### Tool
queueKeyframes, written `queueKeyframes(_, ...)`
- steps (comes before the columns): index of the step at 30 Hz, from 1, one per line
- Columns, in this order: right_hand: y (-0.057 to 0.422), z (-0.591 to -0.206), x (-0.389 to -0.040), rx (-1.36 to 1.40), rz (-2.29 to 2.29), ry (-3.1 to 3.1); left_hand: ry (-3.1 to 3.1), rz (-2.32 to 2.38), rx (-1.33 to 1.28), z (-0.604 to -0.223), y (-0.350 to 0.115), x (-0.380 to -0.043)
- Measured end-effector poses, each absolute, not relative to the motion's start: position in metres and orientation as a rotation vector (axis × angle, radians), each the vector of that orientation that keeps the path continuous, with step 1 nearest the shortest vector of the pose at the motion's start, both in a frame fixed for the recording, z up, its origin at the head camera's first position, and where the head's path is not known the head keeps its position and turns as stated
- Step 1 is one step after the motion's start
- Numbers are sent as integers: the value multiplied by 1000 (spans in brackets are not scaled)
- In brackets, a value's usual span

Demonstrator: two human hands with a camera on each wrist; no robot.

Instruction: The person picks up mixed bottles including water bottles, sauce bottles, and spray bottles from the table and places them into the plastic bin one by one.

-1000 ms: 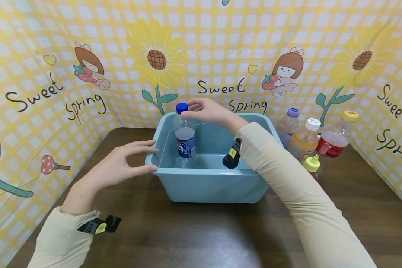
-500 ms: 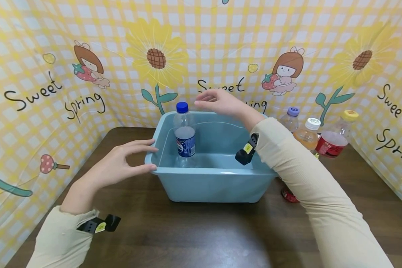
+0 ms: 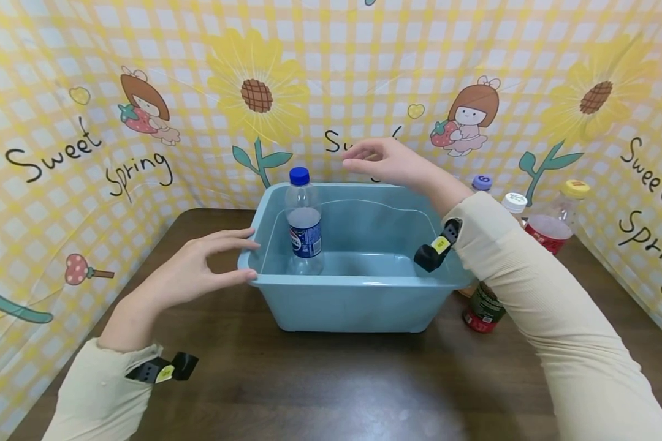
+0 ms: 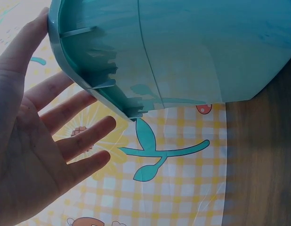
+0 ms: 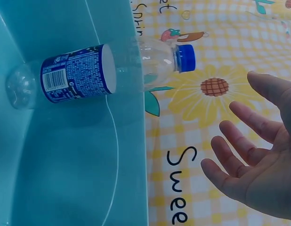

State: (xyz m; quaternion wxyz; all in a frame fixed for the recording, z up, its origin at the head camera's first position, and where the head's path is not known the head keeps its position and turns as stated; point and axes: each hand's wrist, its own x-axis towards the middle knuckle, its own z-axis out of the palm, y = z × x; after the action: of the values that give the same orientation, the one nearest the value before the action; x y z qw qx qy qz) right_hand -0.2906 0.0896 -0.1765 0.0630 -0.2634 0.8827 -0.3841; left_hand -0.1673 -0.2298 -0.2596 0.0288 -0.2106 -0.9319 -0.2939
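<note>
A clear plastic bottle (image 3: 304, 226) with a blue cap and blue label stands upright inside the light-blue plastic tub (image 3: 342, 306), at its left end. My left hand (image 3: 193, 269) touches the tub's left rim with thumb and fingertips; the left wrist view shows its fingers (image 4: 86, 141) spread and fairly straight beside the rim. Above the tub's back rim, to the right of the bottle, hovers my right hand (image 3: 391, 162), holding nothing. In the right wrist view its relaxed fingers (image 5: 230, 157) are apart from the blue cap (image 5: 186, 58).
Right of the tub stand several more bottles: one with a purple cap (image 3: 482, 182), one with a white cap (image 3: 515, 203), one with a yellow cap (image 3: 576, 189). A green-and-red labelled bottle (image 3: 482, 309) is partly behind the right sleeve. A patterned cloth (image 3: 364, 61) hangs behind.
My right hand has let go of the blue-capped bottle and moved up and to the right, away from it. The bottle stays standing in the tub; my left hand has not moved.
</note>
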Motion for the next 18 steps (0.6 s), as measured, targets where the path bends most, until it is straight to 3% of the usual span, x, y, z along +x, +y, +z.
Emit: queueKeyframes(18,133,-164,-268,-720,-1188,2742,-2868,-912,-652,-260,-230,-168)
